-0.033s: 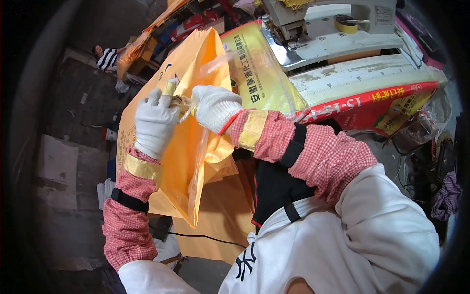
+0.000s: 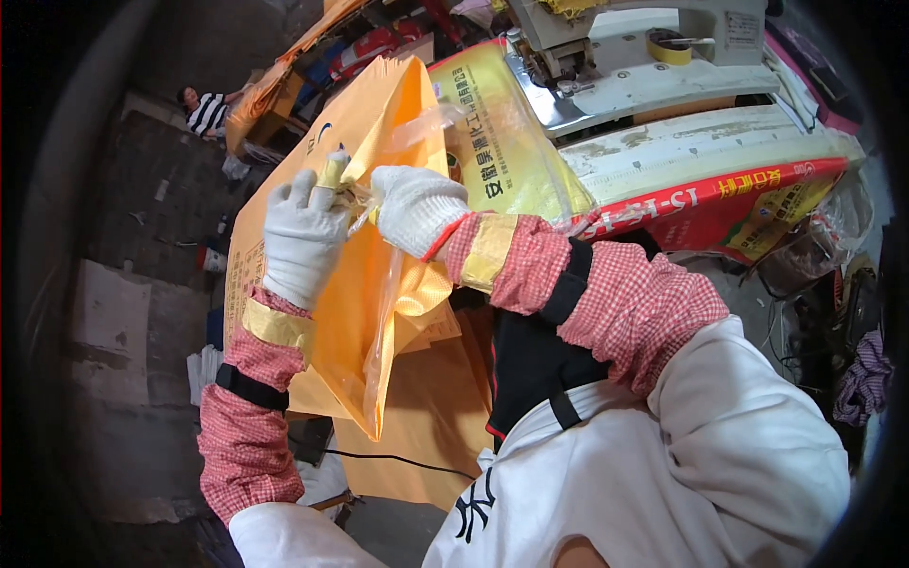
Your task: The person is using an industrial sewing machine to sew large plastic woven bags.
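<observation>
A large orange-yellow woven sack (image 2: 275, 218) stands before me with its mouth spread open. Clear plastic film (image 2: 388, 303) lines its inside, and a loose flap of it pokes out near the top. My left hand (image 2: 305, 237), in a white knitted glove with yellow tape on a finger, is closed at the sack's mouth on a bunch of the film. Close beside it on the right, my right hand (image 2: 415, 210), gloved too, has its fingers closed on the same gathered film (image 2: 360, 204). The right fingertips are partly hidden.
A sewing machine (image 2: 559, 57) with a roll of yellow tape (image 2: 668, 47) on its bed stands at the far right. Yellow and red printed sacking (image 2: 701, 213) covers the table edge. More orange sacks (image 2: 417, 450) lie below. A person (image 2: 206, 112) in stripes is at the far left.
My left hand has shifted very slightly, and the loose flap of film at the sack's mouth has moved a little to the right. My right hand stays in place.
</observation>
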Demonstrator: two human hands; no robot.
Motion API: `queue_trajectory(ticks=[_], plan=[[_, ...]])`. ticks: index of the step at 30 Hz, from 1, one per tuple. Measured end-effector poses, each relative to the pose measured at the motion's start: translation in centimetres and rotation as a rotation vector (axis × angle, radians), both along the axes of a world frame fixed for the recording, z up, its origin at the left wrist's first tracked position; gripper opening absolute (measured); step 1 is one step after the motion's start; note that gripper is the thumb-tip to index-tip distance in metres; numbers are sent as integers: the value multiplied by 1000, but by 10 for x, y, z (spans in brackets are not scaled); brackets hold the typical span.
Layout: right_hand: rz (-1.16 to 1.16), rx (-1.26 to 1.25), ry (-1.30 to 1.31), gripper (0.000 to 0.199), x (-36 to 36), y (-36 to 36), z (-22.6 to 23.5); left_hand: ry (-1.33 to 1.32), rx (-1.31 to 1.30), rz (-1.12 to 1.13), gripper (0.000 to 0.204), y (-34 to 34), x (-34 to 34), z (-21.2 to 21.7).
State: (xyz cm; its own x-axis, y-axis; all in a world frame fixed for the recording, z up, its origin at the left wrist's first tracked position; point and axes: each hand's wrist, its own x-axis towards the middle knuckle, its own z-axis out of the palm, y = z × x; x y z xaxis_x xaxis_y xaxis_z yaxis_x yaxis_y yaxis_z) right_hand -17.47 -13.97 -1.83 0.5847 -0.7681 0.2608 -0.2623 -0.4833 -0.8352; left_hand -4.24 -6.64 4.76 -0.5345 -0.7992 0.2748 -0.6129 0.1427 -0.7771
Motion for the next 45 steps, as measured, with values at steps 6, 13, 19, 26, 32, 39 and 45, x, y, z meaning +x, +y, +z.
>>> queue_trajectory(ticks=[6,13,19,26,32,39,45], plan=[[48,-38,27,20,2,6,-5,17,-23,-162,16,-2,-1,-5],[144,-92,109,20,-11,2,-13,87,235,-38,16,22,0,-12],[129,-233,23,20,-7,15,-11,398,143,285,12,15,-5,-22],[131,-262,-1,15,-10,14,-7,243,37,353,8,12,2,-10],[197,-380,177,15,-12,-3,-12,-116,99,150,5,17,37,15],[53,-116,309,30,-54,-27,-48,112,-97,791,21,71,91,92],[-45,-348,216,32,-40,-16,-25,28,-116,565,18,72,91,75]])
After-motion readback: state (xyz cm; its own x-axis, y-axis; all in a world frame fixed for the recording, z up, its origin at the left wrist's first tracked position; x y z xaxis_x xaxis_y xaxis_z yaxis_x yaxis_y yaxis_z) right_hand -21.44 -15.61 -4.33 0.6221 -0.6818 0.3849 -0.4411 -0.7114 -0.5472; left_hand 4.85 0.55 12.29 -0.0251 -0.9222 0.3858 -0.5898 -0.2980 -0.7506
